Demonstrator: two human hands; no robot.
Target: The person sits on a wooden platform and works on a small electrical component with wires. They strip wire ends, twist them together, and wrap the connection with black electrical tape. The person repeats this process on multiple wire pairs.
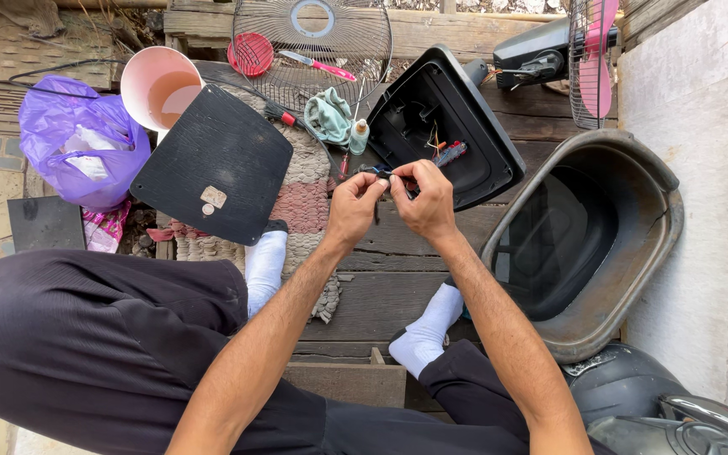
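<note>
My left hand (354,205) and my right hand (425,200) meet just in front of an open black plastic fan base housing (482,156). Both pinch thin coloured wires (389,173) that run out of the housing. A red-handled tool (450,153) lies inside the housing beside the wires. The fingertips hide the wire ends. My legs in dark trousers and white socks (264,261) rest on the wooden planks below.
A flat black base cover (212,164) lies to the left, over a woven mat (305,202). A wire fan guard (313,38), a green cloth (328,114), a small bottle (358,135), a pink bucket (162,84) and a purple bag (82,139) sit behind. A large dark basin (634,278) stands at right.
</note>
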